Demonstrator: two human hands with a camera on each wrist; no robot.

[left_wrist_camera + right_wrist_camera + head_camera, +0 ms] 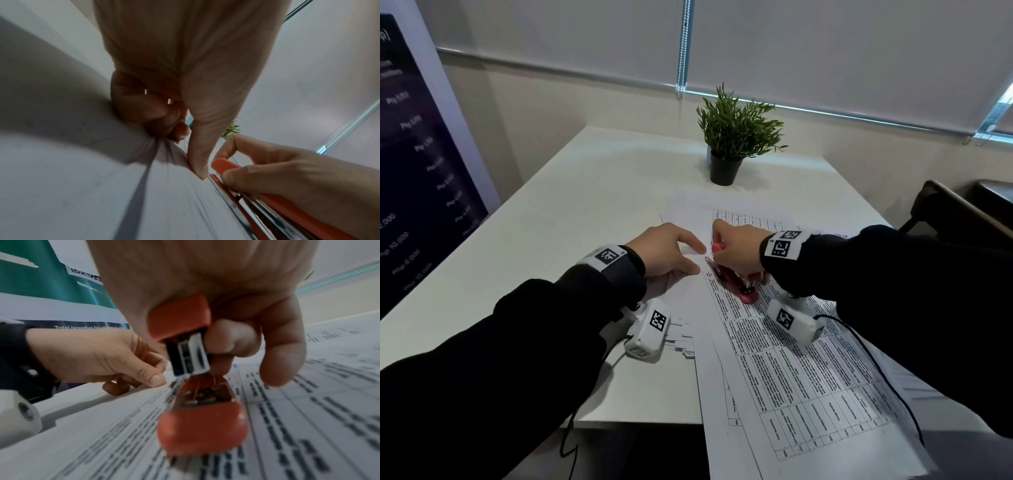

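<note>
A white table (pixel 571 192) stands under drawn roller blinds, with a potted plant (pixel 736 137) at the upper centre and a dark banner (pixel 421 164) at the left edge. In the head view, printed sheets (pixel 791 377) fan from the centre toward the lower right. At mid-frame the left hand (pixel 664 250) pins their corner, and the right hand (pixel 739 253) grips a red stapler (pixel 732 284) lying on them, its nose toward that corner.

In the left wrist view, the left hand's fingers (pixel 156 113) curl and bunch the paper. The thumb presses just beside the stapler's tip (pixel 226 164), likely to keep the layers aligned.

In the right wrist view, the right hand's fingers (pixel 281 353) are clamped around the stapler's raised top arm. The base (pixel 201 423) rests on the sheets, so the mouth looks open to take the corner.
</note>
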